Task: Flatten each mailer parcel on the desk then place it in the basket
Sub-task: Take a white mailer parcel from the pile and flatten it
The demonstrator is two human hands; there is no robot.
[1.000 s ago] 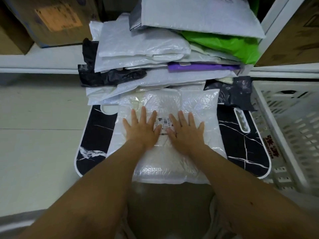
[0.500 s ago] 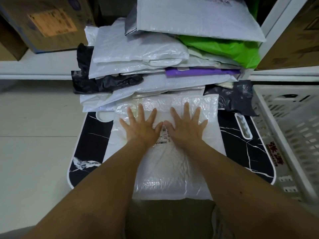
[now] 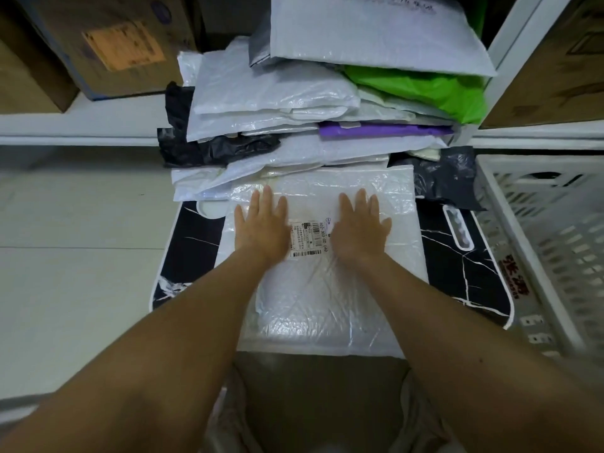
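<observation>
White bubble mailer (image 3: 327, 289), glossy and faintly quilted, lying flat across the middle of the black marble-patterned worktop (image 3: 457, 273), its near edge hanging just over the worktop's front edge, its far edge tucked against the foot of the parcel stack (image 3: 294, 125). Printed shipping label (image 3: 307, 238) near the mailer's centre, bare between the two hands. Left hand (image 3: 261, 227) and right hand (image 3: 361, 228) both flat, palms down, fingers straight and pressing on the mailer's far half, grasping nothing. Compared with half a second ago: hands now well apart instead of thumbs almost touching, label uncovered, fingertips closer to the mailer's far edge. Stack of white, grey, black, purple and green mailers filling the worktop's back edge and leaning against the shelf behind. Bare black strips of worktop open along the left and right edges beside the mailer. White slotted basket (image 3: 539, 240) just beside the worktop's right edge, its rim close to the right front corner. Pale floor (image 3: 81, 273) open off the left edge.
</observation>
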